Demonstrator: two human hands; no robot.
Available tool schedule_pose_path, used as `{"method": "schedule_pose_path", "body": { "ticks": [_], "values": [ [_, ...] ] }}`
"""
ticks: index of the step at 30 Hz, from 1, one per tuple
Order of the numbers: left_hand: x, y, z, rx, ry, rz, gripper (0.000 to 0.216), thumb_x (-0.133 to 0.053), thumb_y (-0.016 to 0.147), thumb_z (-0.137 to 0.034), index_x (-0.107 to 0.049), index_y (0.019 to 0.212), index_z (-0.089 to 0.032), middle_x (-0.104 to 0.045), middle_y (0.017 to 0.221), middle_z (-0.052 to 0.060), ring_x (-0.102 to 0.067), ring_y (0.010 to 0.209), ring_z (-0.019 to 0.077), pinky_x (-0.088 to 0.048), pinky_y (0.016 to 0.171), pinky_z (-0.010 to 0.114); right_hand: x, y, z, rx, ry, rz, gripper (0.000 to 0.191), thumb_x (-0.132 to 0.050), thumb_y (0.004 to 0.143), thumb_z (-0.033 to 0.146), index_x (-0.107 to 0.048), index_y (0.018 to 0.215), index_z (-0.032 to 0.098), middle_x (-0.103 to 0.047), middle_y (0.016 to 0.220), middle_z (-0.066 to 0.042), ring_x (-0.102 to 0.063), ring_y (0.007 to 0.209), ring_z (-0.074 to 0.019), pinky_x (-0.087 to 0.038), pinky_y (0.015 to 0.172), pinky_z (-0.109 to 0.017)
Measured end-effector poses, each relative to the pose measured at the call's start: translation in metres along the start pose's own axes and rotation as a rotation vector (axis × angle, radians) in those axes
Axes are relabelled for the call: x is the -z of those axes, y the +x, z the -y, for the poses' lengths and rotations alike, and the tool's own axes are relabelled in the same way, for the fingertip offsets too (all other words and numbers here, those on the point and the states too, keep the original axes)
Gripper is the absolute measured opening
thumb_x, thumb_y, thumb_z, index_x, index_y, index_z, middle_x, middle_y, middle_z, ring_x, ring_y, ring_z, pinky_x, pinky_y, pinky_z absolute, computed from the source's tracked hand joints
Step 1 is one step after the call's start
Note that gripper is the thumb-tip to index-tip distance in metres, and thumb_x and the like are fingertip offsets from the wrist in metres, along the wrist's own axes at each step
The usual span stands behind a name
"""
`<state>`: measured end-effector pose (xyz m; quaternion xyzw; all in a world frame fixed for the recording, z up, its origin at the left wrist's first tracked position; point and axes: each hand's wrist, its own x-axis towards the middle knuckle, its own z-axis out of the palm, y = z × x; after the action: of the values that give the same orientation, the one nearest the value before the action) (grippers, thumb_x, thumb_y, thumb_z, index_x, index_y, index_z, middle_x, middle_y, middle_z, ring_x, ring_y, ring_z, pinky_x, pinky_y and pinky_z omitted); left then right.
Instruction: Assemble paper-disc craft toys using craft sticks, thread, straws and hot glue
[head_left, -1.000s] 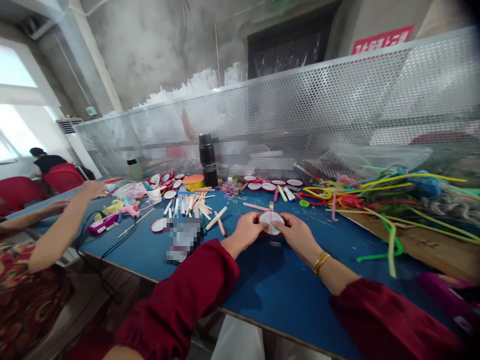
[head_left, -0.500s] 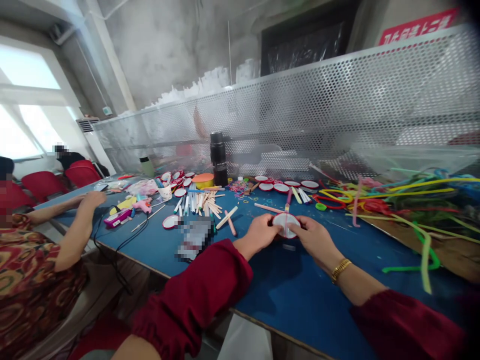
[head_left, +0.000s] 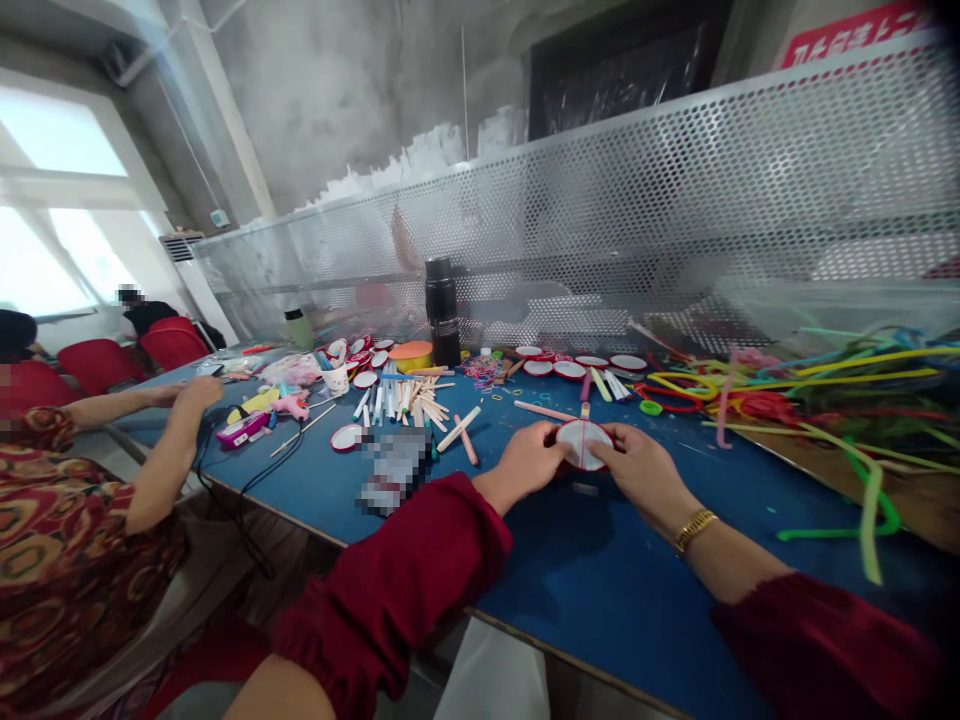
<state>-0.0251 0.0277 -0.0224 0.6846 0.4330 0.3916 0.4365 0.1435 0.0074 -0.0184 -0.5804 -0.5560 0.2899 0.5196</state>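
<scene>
Both my hands hold a small red-rimmed white disc (head_left: 580, 438), like a toy drum, just above the blue table. A thin reddish line runs down its face. My left hand (head_left: 529, 462) grips the left edge, its fingers curled. My right hand (head_left: 642, 470) pinches the right side, with the thumb lying on the white face. Behind the disc's top edge a purple and yellow stick (head_left: 585, 395) shows; whether it is joined to the disc I cannot tell. More such discs (head_left: 570, 370) lie farther back.
Left of my hands are a blurred-out dark item (head_left: 394, 470), markers (head_left: 386, 402), wooden sticks (head_left: 431, 402) and a pink glue gun (head_left: 291, 404). A black bottle (head_left: 442, 315) stands behind. Coloured pipe cleaners (head_left: 847, 400) heap at right. A co-worker's arms (head_left: 161, 440) rest at left.
My left thumb has drawn back from the middle of the disc's face toward its edge. Both hands still hold the disc. The whole view has shifted slightly.
</scene>
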Motion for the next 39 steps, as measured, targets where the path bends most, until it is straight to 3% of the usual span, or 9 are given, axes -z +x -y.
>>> {"method": "schedule_pose_path", "body": {
  "ticks": [9, 15, 22, 27, 39],
  "values": [
    [0.000, 0.002, 0.002, 0.036, 0.008, -0.060, 0.029, -0.064, 0.081, -0.015, -0.072, 0.110, -0.017, -0.075, 0.100, 0.006, -0.065, 0.079, 0.0164, -0.056, 0.082, 0.031, -0.001, -0.002, 0.000, -0.002, 0.017, 0.050, 0.027, -0.070, 0.067, 0.041, -0.071, 0.085, 0.021, -0.075, 0.078, -0.005, -0.066, 0.071, -0.0213, -0.049, 0.065, -0.032],
    [0.001, -0.004, -0.011, 0.115, -0.047, -0.029, 0.024, -0.062, 0.082, -0.013, -0.069, 0.105, -0.013, -0.073, 0.098, 0.007, -0.062, 0.071, 0.0135, -0.056, 0.071, 0.027, -0.002, -0.001, 0.000, 0.023, 0.046, 0.074, 0.025, -0.068, 0.068, 0.043, -0.072, 0.082, 0.022, -0.072, 0.072, -0.002, -0.061, 0.065, -0.0185, -0.046, 0.060, -0.029],
    [-0.001, -0.004, -0.010, 0.110, -0.057, -0.020, 0.022, -0.063, 0.080, -0.012, -0.069, 0.101, -0.014, -0.073, 0.094, 0.006, -0.062, 0.072, 0.0145, -0.055, 0.072, 0.028, -0.003, -0.003, 0.004, -0.004, 0.072, 0.053, 0.024, -0.065, 0.071, 0.043, -0.072, 0.078, 0.022, -0.071, 0.071, -0.002, -0.059, 0.065, -0.0180, -0.046, 0.061, -0.029],
    [0.000, 0.000, -0.001, 0.041, -0.008, -0.051, 0.019, -0.064, 0.086, -0.023, -0.071, 0.102, -0.016, -0.074, 0.093, 0.005, -0.064, 0.080, 0.0167, -0.055, 0.082, 0.030, -0.004, -0.002, -0.001, -0.003, 0.050, 0.044, 0.027, -0.067, 0.072, 0.045, -0.072, 0.083, 0.021, -0.069, 0.072, -0.002, -0.058, 0.066, -0.0179, -0.045, 0.061, -0.029],
    [0.005, 0.001, -0.002, -0.007, 0.078, -0.052, 0.022, -0.064, 0.089, -0.032, -0.073, 0.099, -0.014, -0.072, 0.087, 0.005, -0.061, 0.076, 0.0160, -0.051, 0.077, 0.029, -0.006, -0.001, -0.001, -0.065, 0.157, 0.111, 0.034, -0.072, 0.069, 0.047, -0.070, 0.089, 0.019, -0.070, 0.077, -0.002, -0.058, 0.069, -0.0167, -0.046, 0.064, -0.029]
  ]
}}
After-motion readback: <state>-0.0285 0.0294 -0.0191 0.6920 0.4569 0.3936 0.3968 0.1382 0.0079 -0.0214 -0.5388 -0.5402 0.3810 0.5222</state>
